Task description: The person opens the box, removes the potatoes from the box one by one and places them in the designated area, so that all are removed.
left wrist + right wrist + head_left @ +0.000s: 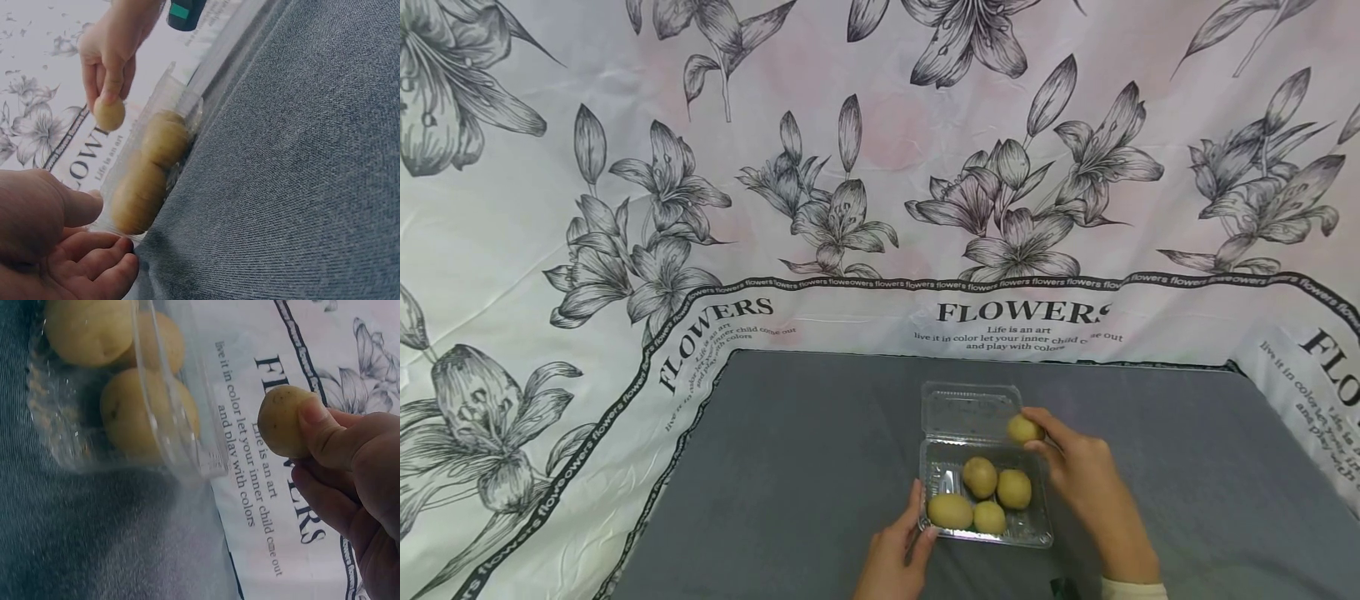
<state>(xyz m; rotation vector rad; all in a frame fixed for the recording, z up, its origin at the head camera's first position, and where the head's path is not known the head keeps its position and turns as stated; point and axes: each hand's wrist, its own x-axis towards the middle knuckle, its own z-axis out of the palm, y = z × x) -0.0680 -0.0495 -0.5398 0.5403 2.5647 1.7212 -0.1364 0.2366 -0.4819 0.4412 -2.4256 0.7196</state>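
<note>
A clear plastic clamshell container (1037, 533) sits with its lid (970, 410) folded back, away from the person. Several yellow-brown potatoes lie inside, among them a long potato (951, 512) at the front left and a rounder potato (1014, 489) at the right. My left hand (895, 550) holds the container at its front left corner, thumb at the front and fingers along the side. Between thumb and fingertips my right hand (1093, 479) pinches a small potato (282, 422), raised above the right side of the lid and apart from the others.
The container stands on a dark grey tabletop (790, 467). Behind and beside it hangs a white cloth (850, 321) printed with flowers and lettering. A small dark object with a green patch (1063, 588) shows at the near edge, by the right forearm.
</note>
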